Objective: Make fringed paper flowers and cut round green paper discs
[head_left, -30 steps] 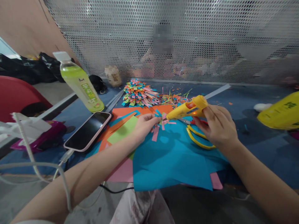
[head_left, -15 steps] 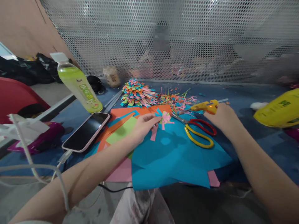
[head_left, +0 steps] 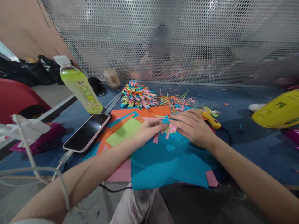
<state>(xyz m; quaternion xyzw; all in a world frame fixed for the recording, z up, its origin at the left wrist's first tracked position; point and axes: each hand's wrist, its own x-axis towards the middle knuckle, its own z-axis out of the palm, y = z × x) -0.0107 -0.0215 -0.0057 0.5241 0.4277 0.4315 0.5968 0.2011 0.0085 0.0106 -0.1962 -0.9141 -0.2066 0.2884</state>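
Paper flower sits pinched in left hand; right hand beside, grip unclear.

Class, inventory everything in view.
paper pieces: several, multicoloured, centre
paper sheets: several, multicoloured, under hands
paper cone: 1, multicoloured, behind sheets
scraps: many, multicoloured, beside cone
glue gun: 1, yellow, right
sticks: several, clear, beside cone
phone: 1, black, left
bottles: 2, green left, yellow right
packet: 1, purple, left
cables: several, white, black, front
chair: 1, red, left
bags: several, black, back left
screen: 1, silver, back
table: 1, blue, centre
left hand: 1, bare, centre
right hand: 1, bare, centre
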